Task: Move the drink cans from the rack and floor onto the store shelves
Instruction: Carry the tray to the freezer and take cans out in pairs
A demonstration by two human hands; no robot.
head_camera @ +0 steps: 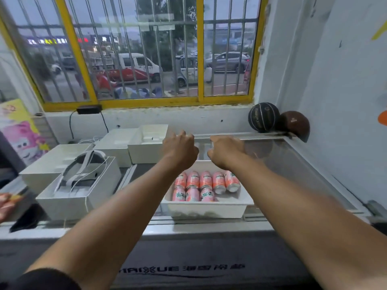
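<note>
Cans (204, 185) lie in a white tray (206, 211) that sits toward the bench's (201, 228) near edge, a little right of its middle. They are pink, with white and green lettering down their sides and silver ends. I count eight: five side by side in a back row and three in front of them, packed close and touching, filling the tray's left and middle. All lie on their sides, long axes running from the bench's near edge toward its far edge. The two right-hand cans of the back row show their silver ends toward the near edge, and the last one leans slightly to the right.

Both hands reach out over the tray's far rim, apart from each other, backs upward. The left hand (180, 148) and the right hand (226, 150) each have the fingers curled under and away from view. I can't tell whether either holds anything. Neither touches a can.

Toward the bench's left side stand several white boxes (117, 143), and the nearest holds a headset (83, 170) with white straps. At the far right corner two dark balls (263, 117) rest against the wall. Behind the far edge is a barred window (146, 49) with a yellow frame.
</note>
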